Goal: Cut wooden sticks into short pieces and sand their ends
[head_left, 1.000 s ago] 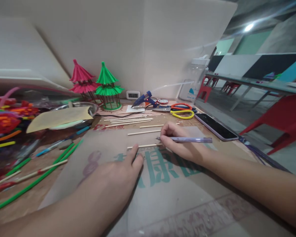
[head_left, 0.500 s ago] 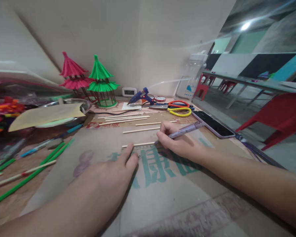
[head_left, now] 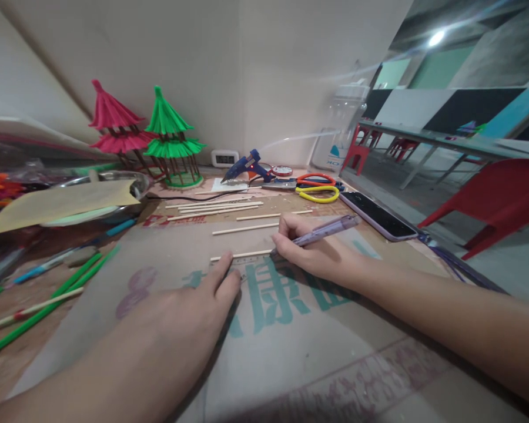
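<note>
My left hand lies low over the cardboard, fingers apart, with fingertips pressing the left part of a thin wooden stick. Beneath those fingertips, along the stick's near side, shows a clear ruler. In my right hand is a purple pen, its tip down at the stick's right part. Another stick lies just beyond, and several more sticks rest farther back.
Behind are a blue glue gun, scissors, a small clock and a clear bottle. A phone lies right. Pink and green towers stand back left, near a metal bowl and green stems.
The view has shifted slightly, so most things appear a little farther left. Both hands keep nearly the same places on the stick, and the pen is still in my right hand.
</note>
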Action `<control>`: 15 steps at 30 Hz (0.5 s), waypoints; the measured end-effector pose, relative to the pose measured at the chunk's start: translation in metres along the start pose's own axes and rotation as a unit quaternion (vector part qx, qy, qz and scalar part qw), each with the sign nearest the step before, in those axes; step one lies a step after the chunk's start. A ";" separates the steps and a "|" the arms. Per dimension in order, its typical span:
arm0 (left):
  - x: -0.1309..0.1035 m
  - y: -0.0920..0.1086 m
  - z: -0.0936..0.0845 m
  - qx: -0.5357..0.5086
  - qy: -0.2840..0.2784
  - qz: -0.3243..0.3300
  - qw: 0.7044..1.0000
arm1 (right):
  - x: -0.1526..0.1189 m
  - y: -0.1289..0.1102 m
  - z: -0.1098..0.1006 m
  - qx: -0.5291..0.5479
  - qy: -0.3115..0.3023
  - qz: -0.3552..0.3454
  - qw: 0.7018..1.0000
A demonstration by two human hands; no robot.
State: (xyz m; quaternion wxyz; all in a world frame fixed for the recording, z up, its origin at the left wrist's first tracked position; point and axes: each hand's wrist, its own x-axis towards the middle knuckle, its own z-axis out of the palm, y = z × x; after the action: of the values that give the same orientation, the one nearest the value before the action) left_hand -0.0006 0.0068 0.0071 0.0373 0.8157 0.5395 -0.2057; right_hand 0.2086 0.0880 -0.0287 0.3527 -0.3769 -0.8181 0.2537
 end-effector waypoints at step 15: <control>0.000 -0.007 0.010 -0.069 0.068 0.008 0.995 | -0.001 -0.005 -0.002 -0.037 -0.015 0.005 0.999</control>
State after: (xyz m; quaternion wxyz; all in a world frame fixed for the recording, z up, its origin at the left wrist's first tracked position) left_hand -0.0095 0.0069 -0.0012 0.0587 0.8275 0.5471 -0.1117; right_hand 0.2085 0.0847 -0.0241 0.3252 -0.3903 -0.8298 0.2310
